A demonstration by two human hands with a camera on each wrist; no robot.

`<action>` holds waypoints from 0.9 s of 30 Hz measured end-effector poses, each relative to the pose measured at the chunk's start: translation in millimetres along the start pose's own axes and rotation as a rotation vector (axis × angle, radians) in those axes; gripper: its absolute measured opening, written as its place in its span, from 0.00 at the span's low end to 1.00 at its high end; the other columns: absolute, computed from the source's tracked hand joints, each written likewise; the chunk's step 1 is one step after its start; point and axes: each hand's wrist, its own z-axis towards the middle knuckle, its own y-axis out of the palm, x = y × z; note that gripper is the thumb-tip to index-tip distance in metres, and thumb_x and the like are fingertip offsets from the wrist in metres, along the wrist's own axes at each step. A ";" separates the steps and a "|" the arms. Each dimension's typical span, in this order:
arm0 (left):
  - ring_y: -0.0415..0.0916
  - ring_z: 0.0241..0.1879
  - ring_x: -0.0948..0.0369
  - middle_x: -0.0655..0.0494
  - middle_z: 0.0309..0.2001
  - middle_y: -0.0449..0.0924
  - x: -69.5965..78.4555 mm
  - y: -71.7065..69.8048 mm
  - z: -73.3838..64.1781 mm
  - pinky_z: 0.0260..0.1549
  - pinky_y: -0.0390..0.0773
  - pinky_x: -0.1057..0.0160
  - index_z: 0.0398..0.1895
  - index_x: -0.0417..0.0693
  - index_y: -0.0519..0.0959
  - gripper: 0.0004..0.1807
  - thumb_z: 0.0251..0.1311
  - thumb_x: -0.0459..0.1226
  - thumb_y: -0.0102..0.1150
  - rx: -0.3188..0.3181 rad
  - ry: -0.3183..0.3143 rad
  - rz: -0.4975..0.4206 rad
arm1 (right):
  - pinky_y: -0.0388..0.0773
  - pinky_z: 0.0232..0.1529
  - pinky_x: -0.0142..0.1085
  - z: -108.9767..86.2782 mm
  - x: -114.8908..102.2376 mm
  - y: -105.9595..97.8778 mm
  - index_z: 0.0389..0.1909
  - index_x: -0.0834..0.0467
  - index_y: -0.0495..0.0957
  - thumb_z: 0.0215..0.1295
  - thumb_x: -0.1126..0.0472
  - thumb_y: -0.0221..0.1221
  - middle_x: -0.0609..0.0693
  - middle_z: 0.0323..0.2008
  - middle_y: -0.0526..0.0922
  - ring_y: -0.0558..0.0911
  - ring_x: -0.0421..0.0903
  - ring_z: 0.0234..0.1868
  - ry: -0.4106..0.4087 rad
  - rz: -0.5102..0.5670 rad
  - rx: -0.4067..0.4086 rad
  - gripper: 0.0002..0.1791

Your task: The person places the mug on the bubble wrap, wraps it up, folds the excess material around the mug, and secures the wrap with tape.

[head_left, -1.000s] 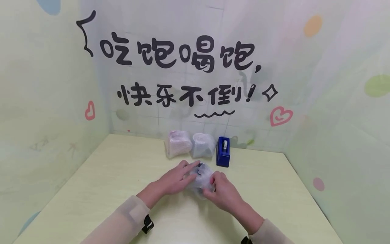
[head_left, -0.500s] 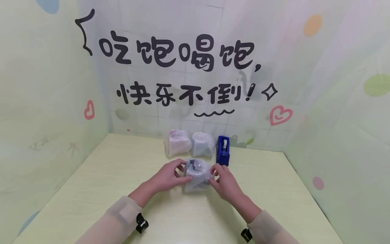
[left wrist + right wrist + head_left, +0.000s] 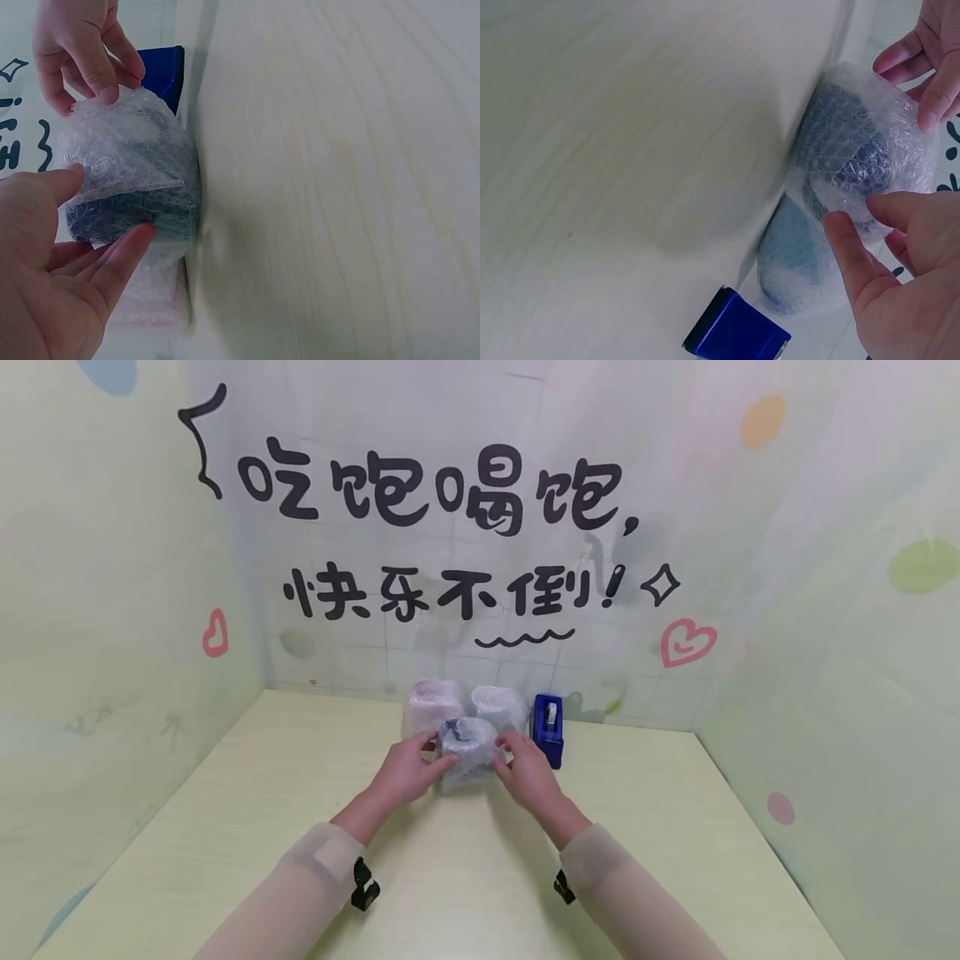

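Observation:
A bundle in clear bubble wrap (image 3: 468, 758), with something dark inside, is held between both hands near the back of the table. The left hand (image 3: 405, 771) grips its left side, thumb toward the front. On the right side, the right hand (image 3: 529, 775) holds the wrap between thumb and fingers. In the right wrist view the bubbles over the dark item (image 3: 847, 142) show clearly; its kind is hidden by the wrap. Right behind it stand a pinkish wrapped bundle (image 3: 433, 697) and a pale bluish wrapped bundle (image 3: 504, 703), both partly covered by the held one.
A blue tape dispenser (image 3: 548, 732) stands to the right of the wrapped bundles. Behind them rises a printed back wall (image 3: 420, 652) with large black characters. Side walls bound the pale wooden table (image 3: 465, 893) at left and right.
Both hands first smooth the wrap, then shift their grip to its sides. The bundle has since moved away from the person, up to the two other bundles.

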 end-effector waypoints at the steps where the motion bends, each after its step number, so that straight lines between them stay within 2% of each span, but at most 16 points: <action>1: 0.89 0.56 0.42 0.35 0.67 0.84 -0.3 -0.4 1.1 0.53 0.91 0.49 0.76 0.37 0.74 0.33 0.75 0.46 0.69 -0.001 0.000 0.003 | 0.90 0.45 0.47 1.2 0.2 1.0 0.58 0.60 0.80 0.76 0.64 0.67 0.64 0.55 0.85 0.90 0.53 0.41 0.002 0.005 -0.003 0.14; 12: 0.87 0.60 0.39 0.34 0.70 0.81 -3.3 -1.8 8.4 0.59 0.88 0.45 0.80 0.37 0.70 0.36 0.77 0.47 0.66 -0.004 0.009 0.023 | 0.90 0.45 0.46 5.0 1.2 2.8 0.63 0.60 0.79 0.76 0.66 0.66 0.64 0.60 0.84 0.91 0.54 0.44 0.037 0.046 -0.025 0.18; 20: 0.86 0.61 0.38 0.33 0.73 0.78 -7.5 -1.6 11.2 0.62 0.87 0.43 0.83 0.37 0.65 0.39 0.79 0.48 0.64 -0.033 0.001 0.026 | 0.91 0.45 0.45 3.9 3.7 1.1 0.67 0.59 0.79 0.75 0.66 0.65 0.63 0.64 0.83 0.91 0.53 0.45 0.047 0.072 -0.047 0.22; 24: 0.85 0.64 0.38 0.34 0.76 0.75 -10.9 -2.6 7.2 0.64 0.86 0.43 0.86 0.38 0.61 0.41 0.80 0.49 0.62 -0.071 -0.013 0.008 | 0.90 0.56 0.51 -4.8 8.6 -5.4 0.75 0.57 0.75 0.77 0.63 0.64 0.62 0.72 0.80 0.90 0.58 0.54 0.034 0.084 -0.114 0.28; 27: 0.81 0.68 0.37 0.33 0.78 0.71 -12.7 -6.2 1.2 0.67 0.83 0.42 0.87 0.37 0.57 0.44 0.80 0.50 0.61 -0.110 -0.015 0.047 | 0.82 0.69 0.59 -17.2 14.3 -15.1 0.80 0.57 0.70 0.80 0.53 0.63 0.62 0.77 0.75 0.84 0.63 0.67 0.008 0.036 -0.156 0.33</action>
